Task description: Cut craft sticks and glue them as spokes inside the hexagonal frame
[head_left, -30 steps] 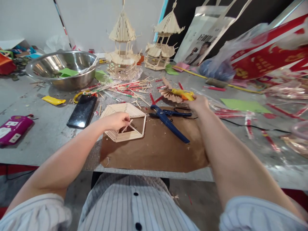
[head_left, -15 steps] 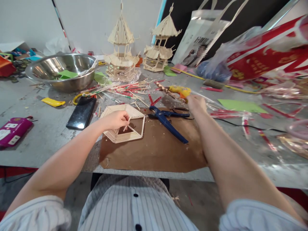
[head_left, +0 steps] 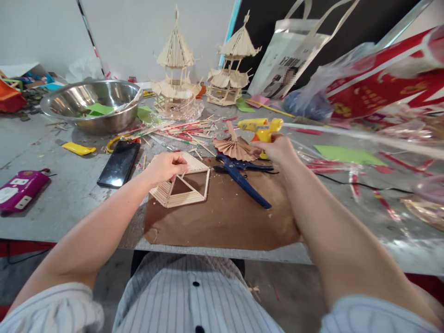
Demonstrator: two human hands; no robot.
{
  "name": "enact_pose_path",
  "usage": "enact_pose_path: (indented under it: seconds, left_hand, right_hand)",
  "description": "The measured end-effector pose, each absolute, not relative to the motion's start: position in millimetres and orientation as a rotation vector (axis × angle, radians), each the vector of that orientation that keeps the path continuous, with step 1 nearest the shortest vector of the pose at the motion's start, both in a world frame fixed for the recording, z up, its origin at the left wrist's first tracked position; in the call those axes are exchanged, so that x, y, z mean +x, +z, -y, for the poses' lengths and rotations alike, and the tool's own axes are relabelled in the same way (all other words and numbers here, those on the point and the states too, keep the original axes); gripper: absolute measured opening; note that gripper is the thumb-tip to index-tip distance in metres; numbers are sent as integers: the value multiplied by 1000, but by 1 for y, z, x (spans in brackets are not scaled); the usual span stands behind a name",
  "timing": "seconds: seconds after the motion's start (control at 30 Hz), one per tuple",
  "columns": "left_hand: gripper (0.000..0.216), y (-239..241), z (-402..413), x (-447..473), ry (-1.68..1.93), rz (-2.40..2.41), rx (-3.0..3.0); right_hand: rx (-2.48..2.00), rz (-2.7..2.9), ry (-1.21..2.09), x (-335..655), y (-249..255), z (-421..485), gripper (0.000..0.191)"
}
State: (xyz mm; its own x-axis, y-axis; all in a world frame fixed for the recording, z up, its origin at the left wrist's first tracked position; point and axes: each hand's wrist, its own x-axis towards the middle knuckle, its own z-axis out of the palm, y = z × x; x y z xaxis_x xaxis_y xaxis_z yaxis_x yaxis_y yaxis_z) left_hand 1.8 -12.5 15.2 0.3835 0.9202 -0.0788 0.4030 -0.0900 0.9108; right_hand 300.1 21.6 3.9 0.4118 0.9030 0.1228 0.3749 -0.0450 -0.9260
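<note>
My right hand [head_left: 280, 150] is wrapped round the handle of a yellow hot glue gun [head_left: 255, 124], held above the table with its nozzle pointing left. Fingers pinched, my left hand [head_left: 168, 167] rests over a polygonal frame of pale thin sticks [head_left: 183, 200]. What lies between those fingertips is hidden. Spokes meet near the middle of the frame, which has open gaps. Blue-handled cutters [head_left: 243, 180] lie on the brown board [head_left: 222, 226], to the right of the frame. Just beyond them is a pleated brown paper fan shape [head_left: 236, 147].
Two stick pagodas [head_left: 176, 88] stand at the back, beside a steel bowl [head_left: 93, 122]. A phone [head_left: 118, 164], a yellow utility knife [head_left: 78, 148] and a purple box [head_left: 22, 189] are at left. Loose sticks [head_left: 187, 129] lie mid-table. A black cord [head_left: 360, 182] runs right.
My right hand has lifted the glue gun from the table, uncovering the pleated paper shape. My left hand has shifted slightly at the frame.
</note>
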Motion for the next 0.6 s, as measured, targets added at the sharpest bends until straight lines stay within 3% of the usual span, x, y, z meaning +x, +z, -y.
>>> enact_pose_path:
  seconds: [0.43,0.6]
  left_hand:
    - [14,13,9,3,968,-945,1074]
    - [11,14,11,6,961,-918,1044]
  right_hand:
    - [-1243,1487,677,251,-4,43,28]
    - [-1189,1793,631,241,-4,54,23]
